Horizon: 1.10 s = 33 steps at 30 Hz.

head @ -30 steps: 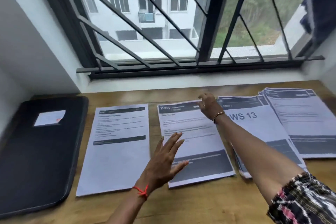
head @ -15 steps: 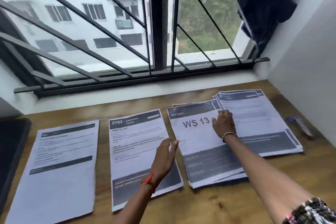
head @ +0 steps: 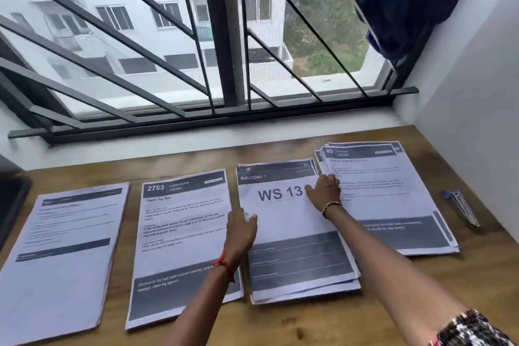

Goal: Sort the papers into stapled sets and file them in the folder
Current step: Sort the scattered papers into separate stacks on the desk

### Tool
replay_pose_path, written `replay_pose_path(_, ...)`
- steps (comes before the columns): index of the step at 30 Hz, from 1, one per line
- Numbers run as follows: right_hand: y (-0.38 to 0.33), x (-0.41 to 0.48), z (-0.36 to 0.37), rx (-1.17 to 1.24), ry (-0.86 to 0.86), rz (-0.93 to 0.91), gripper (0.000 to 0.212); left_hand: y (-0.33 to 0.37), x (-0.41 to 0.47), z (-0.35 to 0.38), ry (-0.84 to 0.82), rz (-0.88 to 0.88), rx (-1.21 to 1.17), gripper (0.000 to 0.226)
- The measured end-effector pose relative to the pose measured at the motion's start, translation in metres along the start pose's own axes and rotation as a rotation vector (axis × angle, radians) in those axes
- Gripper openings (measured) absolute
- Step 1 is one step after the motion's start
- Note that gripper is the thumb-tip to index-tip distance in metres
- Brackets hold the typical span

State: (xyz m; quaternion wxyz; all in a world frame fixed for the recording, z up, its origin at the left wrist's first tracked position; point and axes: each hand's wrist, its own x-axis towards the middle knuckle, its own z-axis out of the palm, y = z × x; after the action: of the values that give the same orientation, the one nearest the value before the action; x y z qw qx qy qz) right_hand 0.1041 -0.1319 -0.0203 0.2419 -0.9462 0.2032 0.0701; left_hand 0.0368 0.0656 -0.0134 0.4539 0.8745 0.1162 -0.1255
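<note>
Head view: sorting is in hand, with the WS 13 pile [head: 295, 233] being squared on the table [head: 309, 323].
The left hand [head: 243, 229] and right hand [head: 323, 191] rest on its sides, fingers [head: 311, 189] straight and gripping nothing; the next move probably calls for reaching the stapler [head: 460, 208], far right.

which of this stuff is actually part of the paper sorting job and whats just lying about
Part of the job: left pile, 2763 pile, WS 13 pile, 85 pile, stapler, black folder at the left edge.
Just lying about: dark blue cloth hung at the window.
</note>
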Motion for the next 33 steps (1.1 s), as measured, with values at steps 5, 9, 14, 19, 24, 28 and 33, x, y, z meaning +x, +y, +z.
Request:
replay_pose_path(5, 0.001, 0.007, 0.0, 0.043, -0.033, -0.018, 0.045, 0.004, -0.005, 0.014, -0.068, -0.044, 0.137, 0.068)
replay_pose_path(9, 0.002, 0.011, 0.001, 0.061, -0.027, -0.043, 0.045, 0.002, -0.004, 0.021, -0.026, -0.058, 0.077, 0.068)
replay_pose_path(14, 0.002, 0.016, 0.009, 0.08, 0.015, -0.057, 0.034, -0.005, 0.003, 0.021, 0.073, -0.048, -0.021, 0.066)
replay_pose_path(19, 0.001, 0.02, 0.01, 0.096, 0.02, -0.04, 0.033, -0.008, 0.004, 0.025, 0.039, 0.005, 0.077, 0.089)
replay_pose_path(24, -0.006, 0.016, 0.023, -0.057, 0.128, -0.204, 0.044, -0.02, -0.041, 0.028, -0.091, 0.296, 0.481, 0.128)
replay_pose_path(28, -0.034, 0.026, 0.024, -0.167, 0.032, -0.487, 0.05, -0.058, -0.077, 0.043, -0.205, 0.634, 0.755, 0.113)
replay_pose_path(33, -0.077, 0.04, 0.025, -0.264, -0.097, -0.661, 0.049, -0.071, -0.081, 0.048, -0.106, 0.751, 0.882, 0.089)
